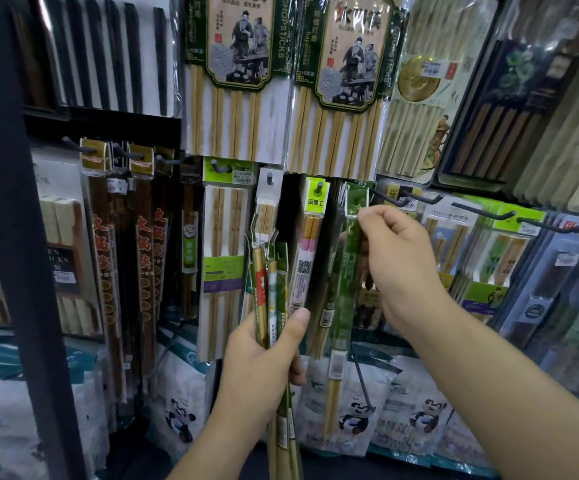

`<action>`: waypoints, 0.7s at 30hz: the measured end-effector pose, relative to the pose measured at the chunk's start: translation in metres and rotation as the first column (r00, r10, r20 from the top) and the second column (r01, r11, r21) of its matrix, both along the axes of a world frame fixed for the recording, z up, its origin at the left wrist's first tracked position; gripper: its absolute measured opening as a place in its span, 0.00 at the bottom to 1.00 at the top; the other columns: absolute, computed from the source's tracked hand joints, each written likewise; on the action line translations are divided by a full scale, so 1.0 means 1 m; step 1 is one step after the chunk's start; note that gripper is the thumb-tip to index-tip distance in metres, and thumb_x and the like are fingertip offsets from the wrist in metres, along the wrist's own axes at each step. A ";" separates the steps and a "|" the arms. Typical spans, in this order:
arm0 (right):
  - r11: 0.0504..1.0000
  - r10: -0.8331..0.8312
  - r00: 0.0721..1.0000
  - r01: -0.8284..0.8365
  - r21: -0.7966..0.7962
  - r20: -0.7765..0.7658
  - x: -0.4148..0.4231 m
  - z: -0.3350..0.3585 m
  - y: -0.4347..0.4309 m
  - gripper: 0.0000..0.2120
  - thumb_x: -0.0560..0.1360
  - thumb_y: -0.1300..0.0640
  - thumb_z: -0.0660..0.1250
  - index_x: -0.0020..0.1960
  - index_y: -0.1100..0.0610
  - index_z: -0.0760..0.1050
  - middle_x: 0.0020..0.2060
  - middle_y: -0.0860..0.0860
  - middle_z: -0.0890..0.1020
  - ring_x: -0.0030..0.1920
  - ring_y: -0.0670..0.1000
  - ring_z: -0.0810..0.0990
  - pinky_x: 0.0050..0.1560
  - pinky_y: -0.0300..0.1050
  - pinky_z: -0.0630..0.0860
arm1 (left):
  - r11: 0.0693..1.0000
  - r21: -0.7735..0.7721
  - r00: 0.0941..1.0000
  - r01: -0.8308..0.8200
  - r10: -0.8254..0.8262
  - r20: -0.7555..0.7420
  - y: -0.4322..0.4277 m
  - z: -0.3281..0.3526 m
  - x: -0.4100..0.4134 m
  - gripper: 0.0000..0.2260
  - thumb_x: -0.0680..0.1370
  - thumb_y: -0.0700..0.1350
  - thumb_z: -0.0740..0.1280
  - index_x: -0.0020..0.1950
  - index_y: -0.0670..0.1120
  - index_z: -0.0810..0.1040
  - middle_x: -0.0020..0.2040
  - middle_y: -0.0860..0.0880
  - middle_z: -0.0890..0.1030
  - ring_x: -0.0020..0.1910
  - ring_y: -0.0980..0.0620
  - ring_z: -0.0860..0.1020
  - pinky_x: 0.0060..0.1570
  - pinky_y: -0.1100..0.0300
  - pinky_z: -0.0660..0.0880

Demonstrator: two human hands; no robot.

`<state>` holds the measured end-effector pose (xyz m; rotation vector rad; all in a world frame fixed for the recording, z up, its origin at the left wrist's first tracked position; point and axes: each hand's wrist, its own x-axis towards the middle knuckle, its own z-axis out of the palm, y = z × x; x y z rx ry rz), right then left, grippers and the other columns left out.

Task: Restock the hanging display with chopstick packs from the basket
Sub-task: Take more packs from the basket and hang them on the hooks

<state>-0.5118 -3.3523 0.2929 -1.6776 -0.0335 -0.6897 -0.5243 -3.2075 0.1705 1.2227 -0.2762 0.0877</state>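
The green chopstick pack (pixel 345 271) hangs long and narrow in the middle of the lower row of the hanging display, its header pinched between the thumb and fingers (pixel 366 213) of the right hand (pixel 402 268), just beside a dark peg (pixel 405 199); whether the hang hole is over a peg I cannot tell. The left hand (pixel 264 351) has its fingers curled round a bundle of chopstick packs (pixel 267 271), held upright by their lower half. These packs look light, stiff along the sticks but sheathed in glossy film that is likely slippery, so the card header near the hole is the sensible place to grip. The lower row is crowded: neighbouring packs hang close on both sides and bare pegs jut out to the right. Large bamboo chopstick packs (pixel 236 81) fill the row above, panda-print bags (pixel 354 410) lie below, and a dark upright post (pixel 11 202) stands at the left edge. No basket is in view.
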 end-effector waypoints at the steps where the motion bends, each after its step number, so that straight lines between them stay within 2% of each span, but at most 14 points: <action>1: 1.000 -0.022 1.000 0.022 0.007 0.004 0.003 0.003 -0.002 0.16 0.83 0.53 0.63 0.39 0.47 0.81 0.42 0.64 0.82 0.37 0.53 0.74 0.41 0.51 0.73 | 1.000 0.017 1.000 0.000 0.000 0.002 0.001 0.000 0.000 0.13 0.68 0.62 0.74 0.40 0.53 0.81 0.28 0.46 0.77 0.26 0.47 0.77 0.27 0.54 0.78; 3: 0.999 -0.053 0.999 0.053 0.003 0.012 0.009 0.005 -0.005 0.14 0.84 0.52 0.63 0.42 0.49 0.81 0.46 0.69 0.78 0.37 0.53 0.70 0.40 0.50 0.68 | 0.999 0.034 1.000 -0.003 0.003 0.006 0.002 0.000 0.001 0.13 0.67 0.64 0.73 0.40 0.56 0.82 0.27 0.46 0.76 0.26 0.47 0.76 0.28 0.54 0.78; 5: 0.998 -0.064 0.998 0.063 0.003 0.018 0.014 0.005 -0.006 0.13 0.84 0.52 0.63 0.43 0.50 0.81 0.43 0.69 0.77 0.36 0.52 0.68 0.39 0.49 0.66 | 0.999 0.044 1.000 -0.005 0.005 0.011 0.002 -0.001 0.001 0.14 0.67 0.65 0.73 0.39 0.57 0.81 0.27 0.47 0.76 0.25 0.48 0.76 0.28 0.54 0.77; 7: 0.998 -0.065 0.998 0.066 -0.007 0.026 0.018 0.004 -0.007 0.13 0.84 0.52 0.63 0.43 0.51 0.81 0.39 0.64 0.76 0.36 0.52 0.68 0.36 0.46 0.67 | 0.999 0.049 1.000 -0.008 0.007 0.016 0.001 -0.002 0.002 0.13 0.67 0.66 0.73 0.38 0.57 0.80 0.27 0.47 0.77 0.25 0.48 0.76 0.27 0.55 0.77; 10: 0.998 -0.055 0.997 0.056 -0.020 0.056 0.021 0.002 -0.007 0.13 0.83 0.53 0.63 0.43 0.57 0.78 0.37 0.58 0.75 0.36 0.52 0.69 0.33 0.43 0.68 | 0.999 0.053 1.000 -0.009 0.008 0.019 0.001 -0.004 0.003 0.14 0.67 0.65 0.74 0.38 0.56 0.80 0.28 0.47 0.76 0.26 0.47 0.76 0.27 0.54 0.78; 14: 0.997 -0.074 0.992 0.077 -0.022 0.099 0.023 0.002 -0.008 0.16 0.83 0.55 0.63 0.39 0.61 0.72 0.26 0.48 0.66 0.28 0.48 0.62 0.27 0.39 0.62 | 0.997 0.074 0.999 -0.001 -0.002 0.036 0.001 -0.004 0.004 0.13 0.69 0.65 0.73 0.37 0.57 0.79 0.27 0.47 0.76 0.26 0.48 0.76 0.28 0.54 0.77; 17: 0.994 -0.103 0.990 0.104 -0.009 0.095 0.024 0.002 -0.010 0.16 0.82 0.55 0.64 0.42 0.66 0.71 0.28 0.51 0.66 0.29 0.49 0.62 0.27 0.37 0.64 | 0.997 0.079 0.999 0.000 -0.003 0.040 0.001 -0.004 0.003 0.12 0.69 0.65 0.73 0.36 0.58 0.79 0.27 0.47 0.76 0.26 0.48 0.75 0.28 0.54 0.77; 21: 0.993 -0.112 0.990 0.114 -0.013 0.084 0.024 0.000 -0.011 0.17 0.82 0.55 0.64 0.36 0.59 0.69 0.24 0.46 0.63 0.26 0.47 0.60 0.25 0.33 0.64 | 0.997 0.081 0.999 0.007 -0.010 0.038 0.001 -0.003 0.002 0.12 0.69 0.64 0.73 0.36 0.57 0.79 0.27 0.47 0.76 0.26 0.49 0.75 0.28 0.56 0.77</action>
